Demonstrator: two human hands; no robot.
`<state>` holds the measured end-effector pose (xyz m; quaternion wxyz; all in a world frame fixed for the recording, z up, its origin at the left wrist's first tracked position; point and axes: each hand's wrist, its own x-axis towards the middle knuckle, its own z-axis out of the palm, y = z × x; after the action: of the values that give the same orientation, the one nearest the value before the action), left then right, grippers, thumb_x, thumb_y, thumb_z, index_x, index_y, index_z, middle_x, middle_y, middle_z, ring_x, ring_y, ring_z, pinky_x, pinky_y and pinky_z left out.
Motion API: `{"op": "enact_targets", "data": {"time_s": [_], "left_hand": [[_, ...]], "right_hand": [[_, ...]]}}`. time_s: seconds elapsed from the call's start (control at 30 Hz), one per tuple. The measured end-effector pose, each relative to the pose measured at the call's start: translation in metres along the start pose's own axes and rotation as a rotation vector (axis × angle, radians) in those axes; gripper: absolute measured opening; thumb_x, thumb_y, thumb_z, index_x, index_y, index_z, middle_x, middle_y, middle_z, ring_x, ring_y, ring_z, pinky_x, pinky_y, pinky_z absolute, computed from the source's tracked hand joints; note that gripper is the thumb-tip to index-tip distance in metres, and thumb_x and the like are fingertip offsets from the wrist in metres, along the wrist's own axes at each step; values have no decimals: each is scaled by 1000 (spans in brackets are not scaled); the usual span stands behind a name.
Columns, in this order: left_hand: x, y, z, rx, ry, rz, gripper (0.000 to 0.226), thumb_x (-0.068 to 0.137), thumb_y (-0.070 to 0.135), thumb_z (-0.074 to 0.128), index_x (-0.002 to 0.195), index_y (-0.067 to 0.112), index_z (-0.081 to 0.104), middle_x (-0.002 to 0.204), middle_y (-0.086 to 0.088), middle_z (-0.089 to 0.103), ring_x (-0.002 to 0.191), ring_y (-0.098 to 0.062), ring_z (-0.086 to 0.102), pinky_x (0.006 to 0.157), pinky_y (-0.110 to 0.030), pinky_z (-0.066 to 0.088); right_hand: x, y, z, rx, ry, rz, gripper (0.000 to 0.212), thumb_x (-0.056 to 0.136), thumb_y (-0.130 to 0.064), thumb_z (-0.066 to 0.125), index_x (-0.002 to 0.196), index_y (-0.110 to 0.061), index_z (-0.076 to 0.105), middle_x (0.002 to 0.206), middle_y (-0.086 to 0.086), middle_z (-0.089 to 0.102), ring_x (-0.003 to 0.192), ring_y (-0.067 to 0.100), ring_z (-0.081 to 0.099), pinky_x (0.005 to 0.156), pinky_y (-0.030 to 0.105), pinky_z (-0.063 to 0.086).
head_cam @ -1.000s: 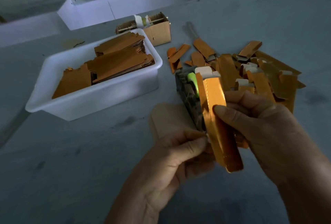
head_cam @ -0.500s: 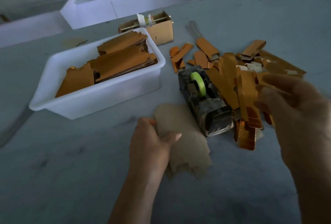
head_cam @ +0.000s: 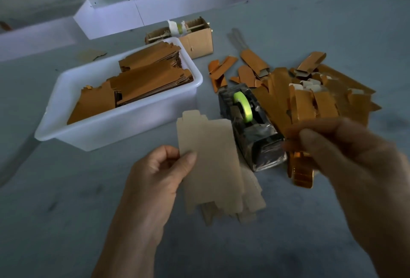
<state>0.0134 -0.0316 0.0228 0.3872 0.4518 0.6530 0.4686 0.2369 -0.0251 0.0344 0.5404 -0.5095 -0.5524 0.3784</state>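
My left hand (head_cam: 155, 177) pinches a flat beige cardboard blank (head_cam: 210, 162) by its left edge and holds it tilted above a small stack of similar blanks (head_cam: 250, 202) on the grey table. To the right stands a dark tape dispenser (head_cam: 259, 142) with a green tape roll (head_cam: 244, 106). My right hand (head_cam: 346, 155) is blurred, fingers curled, its fingertips close to the dispenser's front end. Whether it holds anything is unclear. A folded orange box (head_cam: 301, 173) lies just below that hand.
A white plastic tub (head_cam: 124, 126) with stacked orange flat blanks sits at the left. A pile of folded orange boxes (head_cam: 310, 100) spreads behind the dispenser. A small open cardboard box (head_cam: 197, 40) stands at the back, with a white ledge (head_cam: 133, 15) beyond.
My right hand let go of the folded orange box onto the pile and moved to the dispenser's front. My left hand took a beige blank from the stack and lifted it.
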Motion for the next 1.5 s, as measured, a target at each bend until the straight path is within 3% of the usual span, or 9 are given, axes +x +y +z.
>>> {"op": "enact_targets", "data": {"time_s": [0.17, 0.3, 0.4, 0.57, 0.87, 1.0, 1.1, 1.33, 1.5], "left_hand": [[-13, 15, 9, -193, -144, -29, 28, 64, 35, 75, 74, 9, 69, 75, -21, 65, 72, -25, 56, 79, -51, 47], [-17, 15, 10, -228, -222, -30, 31, 65, 36, 73, 77, 8, 69, 78, -17, 69, 72, -21, 62, 75, -40, 50], [-17, 15, 10, -270, -254, -43, 31, 60, 39, 76, 74, 13, 70, 75, -6, 70, 68, -13, 64, 68, -29, 53], [-17, 9, 15, -274, -272, -71, 35, 61, 40, 81, 80, 12, 72, 85, -11, 72, 77, -22, 62, 81, -43, 45], [-27, 11, 43, -162, -108, -38, 28, 61, 34, 75, 89, 30, 74, 80, 0, 76, 76, -17, 73, 69, -37, 57], [-28, 12, 48, -128, -46, -1, 20, 61, 30, 72, 80, 24, 73, 66, -4, 72, 62, -25, 69, 59, -46, 57], [-30, 12, 47, -124, -142, -15, 12, 69, 31, 70, 74, 20, 70, 54, -4, 63, 48, -17, 57, 45, -30, 44], [-28, 14, 35, -1, -364, 97, 37, 82, 50, 55, 81, 15, 68, 68, -7, 62, 67, -14, 59, 60, -31, 45], [-28, 19, 27, -2, -505, 31, 33, 87, 45, 52, 97, 19, 71, 92, -15, 71, 92, -33, 68, 89, -55, 50]], "right_hand": [[-12, -8, 27, -104, -194, 142, 52, 55, -64, 52, 100, -40, 58, 90, -27, 68, 85, -6, 64, 70, 24, 56], [-14, -4, 29, -69, -184, 211, 65, 47, -65, 54, 107, -41, 56, 96, -34, 62, 90, -12, 58, 68, 17, 52], [-14, -3, 25, -15, -223, 237, 55, 45, -60, 58, 95, -37, 62, 89, -25, 68, 82, -5, 64, 61, 17, 53], [-11, 4, 23, 176, -220, 278, 34, 53, -40, 65, 82, -24, 67, 75, -7, 71, 68, 5, 66, 54, 15, 50], [-20, 4, 36, -280, -88, 123, 25, 65, -41, 70, 80, -33, 53, 81, -28, 58, 72, -5, 56, 53, 7, 45], [-26, -3, 40, -128, -149, 129, 32, 60, -55, 65, 82, -37, 50, 79, -17, 63, 62, 5, 62, 52, 16, 51], [-28, -9, 44, 4, -278, 82, 29, 72, -53, 54, 85, -27, 53, 70, -4, 68, 57, 10, 66, 55, 23, 54], [-24, -4, 41, -112, -293, 134, 8, 80, -35, 59, 85, -29, 60, 75, -12, 69, 65, 3, 67, 59, 18, 55], [-22, -3, 34, -273, -62, 85, 42, 52, -68, 49, 84, -40, 53, 88, -32, 57, 80, -11, 56, 56, 9, 47]]}}
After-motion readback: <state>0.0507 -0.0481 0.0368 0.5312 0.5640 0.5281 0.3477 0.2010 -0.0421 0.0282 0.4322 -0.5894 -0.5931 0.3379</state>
